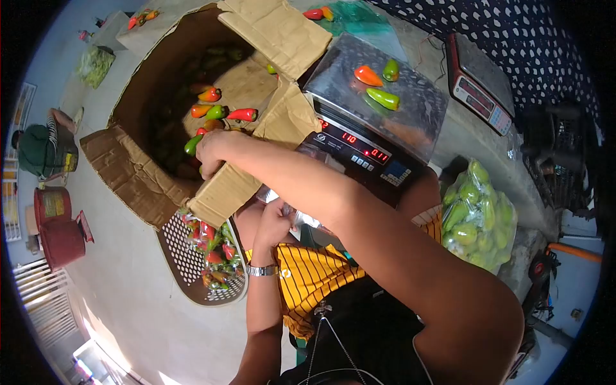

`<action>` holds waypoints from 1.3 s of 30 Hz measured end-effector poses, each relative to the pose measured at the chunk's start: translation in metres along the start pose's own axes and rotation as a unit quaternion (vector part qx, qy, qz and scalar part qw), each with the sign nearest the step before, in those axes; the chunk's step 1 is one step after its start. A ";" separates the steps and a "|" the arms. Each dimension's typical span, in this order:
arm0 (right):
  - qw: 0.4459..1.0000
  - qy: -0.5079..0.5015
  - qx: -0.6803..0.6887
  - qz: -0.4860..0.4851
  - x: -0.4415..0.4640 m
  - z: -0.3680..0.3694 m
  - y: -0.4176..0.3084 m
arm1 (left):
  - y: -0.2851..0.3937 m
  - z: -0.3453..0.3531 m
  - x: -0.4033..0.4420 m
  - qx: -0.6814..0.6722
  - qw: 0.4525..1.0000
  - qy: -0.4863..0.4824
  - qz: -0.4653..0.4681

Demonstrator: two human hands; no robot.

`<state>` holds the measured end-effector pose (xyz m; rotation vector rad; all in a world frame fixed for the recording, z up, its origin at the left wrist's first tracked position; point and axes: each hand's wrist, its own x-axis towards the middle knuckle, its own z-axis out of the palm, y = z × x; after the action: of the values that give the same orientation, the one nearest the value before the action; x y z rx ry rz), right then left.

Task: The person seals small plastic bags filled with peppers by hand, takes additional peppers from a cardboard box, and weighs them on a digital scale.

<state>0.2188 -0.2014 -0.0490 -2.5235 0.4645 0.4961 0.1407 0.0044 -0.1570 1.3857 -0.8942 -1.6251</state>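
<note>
My right hand (215, 151) reaches over the flap into a large cardboard box (144, 83), its fingers curled against a green pepper (192, 145) and a red one beside it. Part of those fingers is hidden. Several red, orange and green peppers (243, 115) lie inside the box, more in its dark side. My left hand (276, 221), a metal watch at its wrist, is closed on a clear plastic bag (268, 195) at my lap, partly covered by my right forearm. A digital scale (359, 151) stands next to the box with three peppers (383, 99) on its plate.
Bagged peppers (221, 253) fill part of a perforated basket (186, 273) below the box. A bag of green produce (478, 218) rests at right, below a second scale (481, 96). Another person (45, 151) is at far left near red containers (58, 228).
</note>
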 end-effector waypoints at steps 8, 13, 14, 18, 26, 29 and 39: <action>0.820 0.543 0.156 -0.086 -0.166 -0.033 0.039 | 0.024 0.007 -0.004 -0.018 1.000 -0.003 0.015; 0.725 0.652 0.015 0.220 -0.342 0.002 0.171 | 0.026 0.010 -0.005 0.023 1.000 -0.009 0.017; 0.736 0.618 -0.012 0.277 -0.365 0.010 0.196 | 0.025 0.011 -0.004 0.027 0.999 -0.011 0.019; 0.786 0.484 -0.004 0.385 -0.394 0.039 0.233 | 0.024 0.010 -0.004 0.021 1.000 -0.003 0.017; 0.813 0.460 -0.012 0.357 -0.370 0.059 0.237 | 0.027 0.015 -0.010 0.030 0.999 0.025 0.032; 0.815 0.473 -0.019 0.335 -0.372 0.063 0.234 | 0.021 0.012 -0.006 0.036 0.998 0.025 0.041; 0.833 0.465 0.034 0.299 -0.380 0.068 0.251 | 0.018 0.014 -0.007 0.031 0.998 0.037 0.034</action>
<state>-0.2349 -0.2805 -0.0452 -2.3486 1.6085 -0.6109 0.1293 0.0030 -0.1362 1.4338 -0.9455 -1.4954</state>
